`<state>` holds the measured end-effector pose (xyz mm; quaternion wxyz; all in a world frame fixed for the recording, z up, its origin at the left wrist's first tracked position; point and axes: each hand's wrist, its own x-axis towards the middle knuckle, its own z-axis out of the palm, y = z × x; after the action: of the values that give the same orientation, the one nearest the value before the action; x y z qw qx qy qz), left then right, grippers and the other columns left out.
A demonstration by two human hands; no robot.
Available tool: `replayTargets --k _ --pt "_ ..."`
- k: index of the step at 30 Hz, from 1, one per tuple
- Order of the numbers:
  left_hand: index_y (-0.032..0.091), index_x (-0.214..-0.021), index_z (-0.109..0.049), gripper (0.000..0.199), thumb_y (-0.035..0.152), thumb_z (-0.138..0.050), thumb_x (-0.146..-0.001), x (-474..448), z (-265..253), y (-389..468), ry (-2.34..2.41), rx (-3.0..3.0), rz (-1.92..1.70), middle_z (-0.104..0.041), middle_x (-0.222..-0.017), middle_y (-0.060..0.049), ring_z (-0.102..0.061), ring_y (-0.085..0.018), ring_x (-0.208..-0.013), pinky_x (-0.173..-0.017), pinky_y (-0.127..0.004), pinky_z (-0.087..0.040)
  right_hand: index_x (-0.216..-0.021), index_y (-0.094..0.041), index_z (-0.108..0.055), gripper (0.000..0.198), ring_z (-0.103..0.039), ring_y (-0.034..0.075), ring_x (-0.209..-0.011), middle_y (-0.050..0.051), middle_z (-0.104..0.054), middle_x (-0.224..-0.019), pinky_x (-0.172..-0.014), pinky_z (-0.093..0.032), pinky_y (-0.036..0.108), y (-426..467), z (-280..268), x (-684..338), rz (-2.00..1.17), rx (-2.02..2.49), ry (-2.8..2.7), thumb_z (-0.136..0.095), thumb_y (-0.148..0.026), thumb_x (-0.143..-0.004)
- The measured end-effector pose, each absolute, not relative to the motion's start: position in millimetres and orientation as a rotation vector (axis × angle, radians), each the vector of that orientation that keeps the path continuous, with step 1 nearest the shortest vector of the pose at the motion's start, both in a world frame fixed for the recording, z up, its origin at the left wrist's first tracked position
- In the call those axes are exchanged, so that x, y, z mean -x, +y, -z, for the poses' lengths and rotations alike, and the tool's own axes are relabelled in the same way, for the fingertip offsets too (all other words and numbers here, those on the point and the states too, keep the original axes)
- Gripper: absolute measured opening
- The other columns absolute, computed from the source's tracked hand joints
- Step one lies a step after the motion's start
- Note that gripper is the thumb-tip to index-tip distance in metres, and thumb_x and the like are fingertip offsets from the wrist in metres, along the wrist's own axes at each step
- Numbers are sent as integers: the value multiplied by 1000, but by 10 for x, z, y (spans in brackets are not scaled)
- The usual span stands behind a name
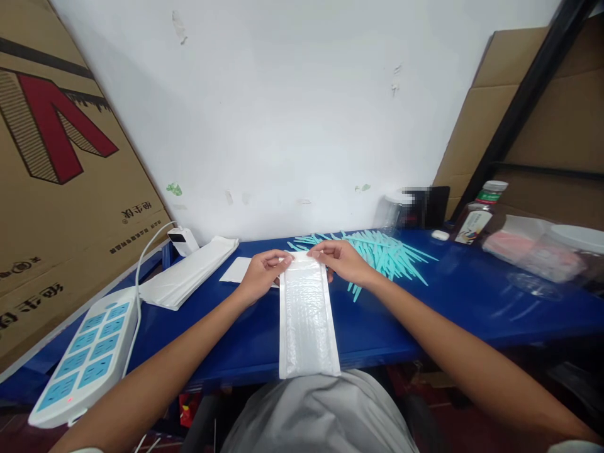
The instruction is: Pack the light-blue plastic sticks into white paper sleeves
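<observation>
A long, narrow white bubble mailer hangs toward my lap, its upper end raised over the blue table. My left hand pinches its top left corner between thumb and fingers. At the top right corner, my right hand grips the same edge, fingers curled behind it. Beyond my right hand lies a loose pile of thin teal plastic sticks. Another white piece, flat like a mailer, is partly hidden behind my left hand. Farther left rests a stack of long white mailers.
A power strip and a white plug-in device with a cable sit at the left. On the right are a brown bottle, clear containers and a small white case. Large cardboard leans at left.
</observation>
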<state>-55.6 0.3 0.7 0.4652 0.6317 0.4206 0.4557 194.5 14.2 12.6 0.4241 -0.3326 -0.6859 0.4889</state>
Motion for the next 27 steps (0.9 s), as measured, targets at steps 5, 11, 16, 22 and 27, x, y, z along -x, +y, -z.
replayTargets --k 5,11,16,22,27 --pt "23 -143 -56 76 64 -80 -84 537 28 -10 986 -1467 -956 -76 -91 -5 -73 -21 -75 -59 -28 -57 -116 -19 -69 42 -59 13 -46 -1 -69 -73 -43 -50 27 151 -117 -1939 -1174 762 -1629 -76 -51 -89" --pt "20 -99 -73 57 70 -46 -102 648 18 70 1107 -2009 -993 -73 -87 -8 -70 -24 -81 -68 -35 -57 -115 -18 -70 35 -56 13 -56 1 -68 -79 -45 -48 26 245 -155 -2038 -1092 875 -1475 -69 -44 -91" --pt "24 -150 -57 71 70 -57 -96 978 73 257 1373 -2544 -667 -60 -152 -13 -49 -36 -144 -119 -53 -39 -114 -18 -71 29 -57 15 -61 1 -65 -79 -50 -48 26 303 -141 -2087 -1062 956 -1482 -62 -35 -93" --pt "18 -153 -54 87 78 -60 -90 1078 179 360 1478 -2588 -388 -59 -150 -18 -53 -38 -139 -116 -50 -41 -119 -19 -68 27 -67 17 -83 4 -73 -96 -66 -55 26 257 -150 -2050 -1197 996 -1423 -62 -26 -94" --pt "20 -136 -66 77 79 -63 -87 1025 113 324 1594 -2639 -388 -65 -124 -16 -62 -37 -115 -101 -49 -48 -113 -17 -68 23 -69 18 -86 6 -76 -98 -71 -58 27 220 -197 -2032 -1361 1022 -1356 -65 -21 -90"
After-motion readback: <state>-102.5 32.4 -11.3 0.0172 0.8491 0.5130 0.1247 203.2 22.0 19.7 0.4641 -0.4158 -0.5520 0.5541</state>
